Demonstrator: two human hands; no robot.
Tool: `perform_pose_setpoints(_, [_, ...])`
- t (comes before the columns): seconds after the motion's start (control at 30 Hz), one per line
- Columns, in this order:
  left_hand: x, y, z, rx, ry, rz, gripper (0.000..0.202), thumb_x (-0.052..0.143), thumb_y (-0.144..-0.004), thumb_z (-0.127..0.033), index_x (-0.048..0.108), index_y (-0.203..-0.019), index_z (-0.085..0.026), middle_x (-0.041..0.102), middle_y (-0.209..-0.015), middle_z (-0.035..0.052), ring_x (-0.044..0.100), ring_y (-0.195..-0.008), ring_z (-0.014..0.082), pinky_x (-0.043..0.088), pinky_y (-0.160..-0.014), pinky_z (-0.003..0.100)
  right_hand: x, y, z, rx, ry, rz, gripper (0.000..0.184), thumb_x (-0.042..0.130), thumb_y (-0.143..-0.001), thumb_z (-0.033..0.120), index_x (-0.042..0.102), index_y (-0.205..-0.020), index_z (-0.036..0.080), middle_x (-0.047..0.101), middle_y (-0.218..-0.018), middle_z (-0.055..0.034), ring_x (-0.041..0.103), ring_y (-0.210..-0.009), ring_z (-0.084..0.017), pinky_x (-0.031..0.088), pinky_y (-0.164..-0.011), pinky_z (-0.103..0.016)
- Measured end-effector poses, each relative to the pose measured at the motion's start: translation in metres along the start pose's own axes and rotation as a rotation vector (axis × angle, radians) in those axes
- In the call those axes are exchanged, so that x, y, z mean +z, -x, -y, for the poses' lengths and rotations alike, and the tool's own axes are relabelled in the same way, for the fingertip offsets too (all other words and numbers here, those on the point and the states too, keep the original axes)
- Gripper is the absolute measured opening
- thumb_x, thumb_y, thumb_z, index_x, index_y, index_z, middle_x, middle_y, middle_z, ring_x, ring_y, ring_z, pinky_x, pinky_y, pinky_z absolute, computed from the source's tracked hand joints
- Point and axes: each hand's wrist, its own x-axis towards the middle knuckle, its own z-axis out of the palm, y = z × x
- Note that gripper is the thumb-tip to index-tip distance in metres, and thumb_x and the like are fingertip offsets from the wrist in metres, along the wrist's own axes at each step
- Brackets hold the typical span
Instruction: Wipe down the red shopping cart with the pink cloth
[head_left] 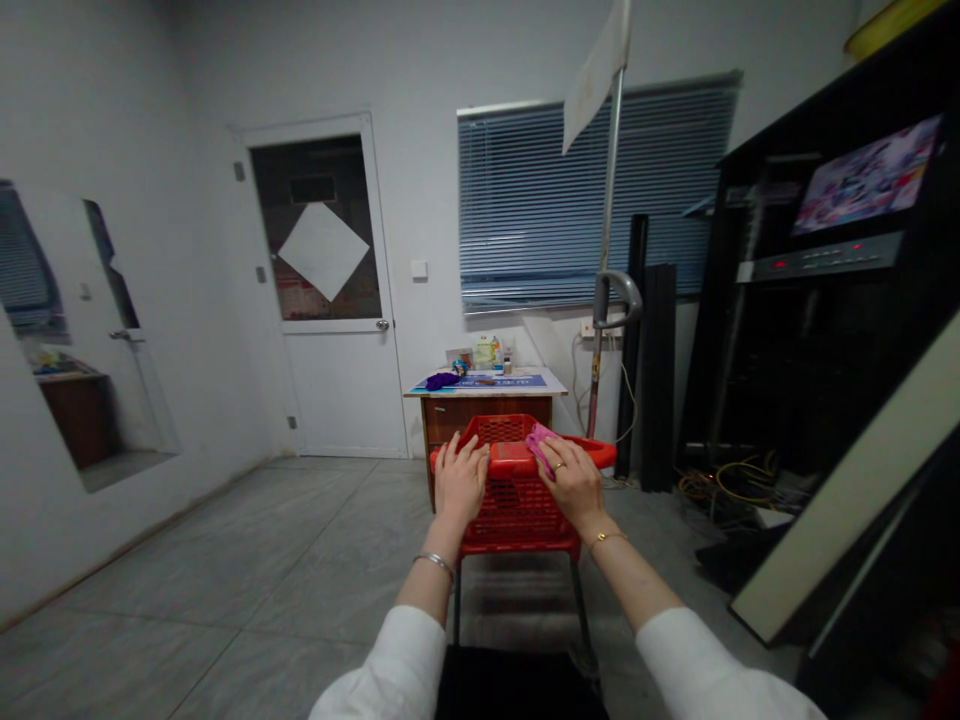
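My left hand (461, 482) rests with its fingers apart on the near rim of a red plastic shopping cart (517, 505), and it holds nothing. My right hand (574, 485) lies on the cart's right side with a pink cloth (541, 447) gathered under its fingers. The cloth touches the top of the red rim. The cart's basket has a mesh wall, and its inside is mostly hidden by my hands and the rim.
Behind the cart stands a wooden desk (484, 410) holding bottles and a purple cloth. A metal pole (606, 240) with a white cloth stands to the right, near black equipment shelving (817, 300) and yellow cables on the tiled floor (225, 570).
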Motion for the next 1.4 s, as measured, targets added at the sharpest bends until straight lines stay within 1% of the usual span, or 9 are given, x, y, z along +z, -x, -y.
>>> perform_pose_setpoints(0.13, [0.001,0.000,0.000,0.000,0.008,0.002,0.033,0.041,-0.099,-0.033,0.066,-0.121,-0.031,0.061,-0.135,-0.0029,0.037,-0.139,0.0262,0.029,-0.114,0.048,-0.010,0.001,-0.029,0.053,0.038,0.060,0.027,0.053,-0.091,0.029,0.069,-0.110,0.019,0.070,-0.110,-0.0059,0.059,-0.099,-0.018,0.046,-0.093,-0.032])
perform_pose_setpoints(0.23, [0.002,0.001,-0.001,-0.002,0.018,-0.001,0.033,0.041,-0.099,-0.033,0.066,-0.121,-0.031,0.061,-0.134,-0.0031,0.037,-0.138,0.0265,0.030,-0.113,0.048,-0.017,-0.002,-0.043,0.052,0.047,0.132,0.026,0.053,-0.091,0.031,0.070,-0.106,0.019,0.070,-0.107,-0.0055,0.059,-0.096,-0.018,0.046,-0.090,-0.031])
perform_pose_setpoints(0.33, [0.002,0.001,-0.001,-0.003,0.029,-0.006,0.032,0.042,-0.099,-0.032,0.066,-0.120,-0.033,0.062,-0.133,-0.0029,0.037,-0.139,0.0264,0.031,-0.113,0.049,-0.021,-0.004,-0.050,0.074,0.042,0.182,0.026,0.052,-0.092,0.031,0.070,-0.105,0.019,0.070,-0.105,-0.0057,0.059,-0.095,-0.018,0.045,-0.088,-0.030])
perform_pose_setpoints(0.57, [-0.001,0.001,-0.001,0.006,0.071,-0.015,0.031,0.043,-0.098,-0.031,0.067,-0.117,-0.032,0.064,-0.131,-0.0024,0.039,-0.137,0.0262,0.032,-0.111,0.049,-0.028,-0.004,-0.063,0.116,0.008,0.189,0.026,0.050,-0.092,0.032,0.071,-0.103,0.020,0.071,-0.102,-0.0062,0.061,-0.094,-0.018,0.046,-0.086,-0.030])
perform_pose_setpoints(0.7, [-0.002,0.001,-0.001,0.011,0.099,-0.026,0.030,0.044,-0.098,-0.030,0.068,-0.115,-0.031,0.064,-0.129,-0.0016,0.040,-0.137,0.0260,0.031,-0.111,0.049,-0.032,-0.006,-0.068,0.120,0.006,0.219,0.027,0.050,-0.092,0.034,0.071,-0.102,0.020,0.071,-0.102,-0.0051,0.061,-0.092,-0.017,0.046,-0.085,-0.030])
perform_pose_setpoints(0.93, [-0.007,0.005,0.007,0.026,0.125,-0.028,0.031,0.042,-0.098,-0.029,0.068,-0.114,-0.030,0.065,-0.128,-0.0001,0.039,-0.138,0.0245,0.030,-0.110,0.048,-0.041,-0.012,-0.060,0.149,-0.008,0.275,0.027,0.050,-0.092,0.036,0.072,-0.097,0.021,0.071,-0.098,-0.0049,0.061,-0.087,-0.017,0.044,-0.078,-0.028])
perform_pose_setpoints(1.17, [-0.013,0.005,0.025,0.027,0.095,0.003,0.031,0.041,-0.098,-0.029,0.068,-0.115,-0.031,0.065,-0.129,-0.0007,0.037,-0.138,0.0249,0.032,-0.108,0.049,-0.047,-0.021,-0.054,0.167,-0.010,0.376,0.026,0.049,-0.092,0.035,0.071,-0.090,0.021,0.070,-0.093,-0.0038,0.060,-0.083,-0.015,0.039,-0.072,-0.026])
perform_pose_setpoints(1.27, [-0.014,0.005,0.038,0.029,0.059,0.018,0.033,0.039,-0.099,-0.030,0.066,-0.118,-0.032,0.062,-0.132,-0.0016,0.035,-0.140,0.0251,0.030,-0.110,0.050,-0.047,-0.028,-0.044,0.177,0.007,0.442,0.026,0.049,-0.092,0.035,0.070,-0.087,0.020,0.069,-0.090,-0.0030,0.059,-0.081,-0.014,0.037,-0.070,-0.026])
perform_pose_setpoints(1.4, [-0.019,0.004,0.063,0.001,-0.003,0.065,0.036,0.036,-0.100,-0.030,0.066,-0.120,-0.034,0.057,-0.139,-0.0032,0.030,-0.142,0.0264,0.025,-0.114,0.052,-0.047,-0.036,-0.017,0.180,0.040,0.493,0.027,0.049,-0.093,0.036,0.069,-0.081,0.022,0.066,-0.084,-0.0020,0.056,-0.076,-0.013,0.033,-0.066,-0.027])
